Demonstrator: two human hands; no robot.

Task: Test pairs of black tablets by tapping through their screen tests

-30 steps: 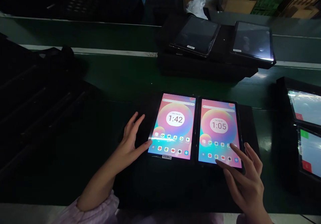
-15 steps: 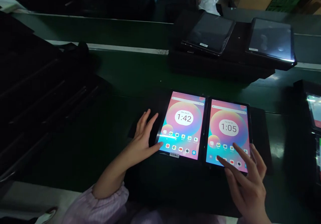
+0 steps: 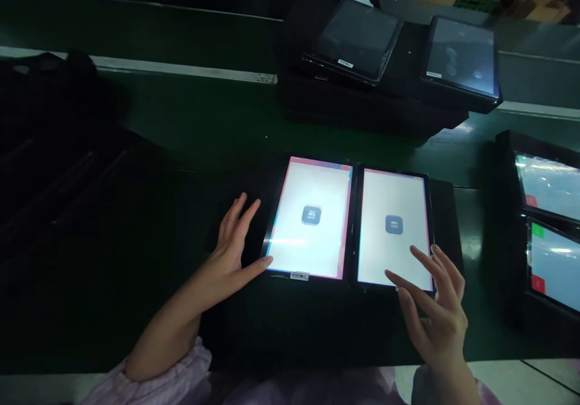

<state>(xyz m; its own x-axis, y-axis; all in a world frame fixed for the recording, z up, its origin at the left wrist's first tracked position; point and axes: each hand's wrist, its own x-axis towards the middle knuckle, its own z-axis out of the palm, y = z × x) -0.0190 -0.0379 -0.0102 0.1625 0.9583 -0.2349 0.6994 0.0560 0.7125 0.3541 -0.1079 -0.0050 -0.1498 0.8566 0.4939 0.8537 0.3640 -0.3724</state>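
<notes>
Left tablet [image 3: 310,217], right tablet [image 3: 394,226] side by side, screens white, one small app icon [image 3: 311,215] each.
Both lie on a black mat [image 3: 446,223] on the green desk [image 3: 217,127]. Left grip [image 3: 222,260] open, empty, thumb at the left tablet's lower-left edge. Right grip [image 3: 435,314] open, empty, fingers spread over the right tablet's lower-right corner, contact unclear. More tablets [image 3: 460,57] stand behind and to the right.

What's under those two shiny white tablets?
A black mat shows around the tablet by the left hand and the tablet by the right hand. It lies on a green work surface. The part right beneath the tablets is covered, so I can't see it.
</notes>
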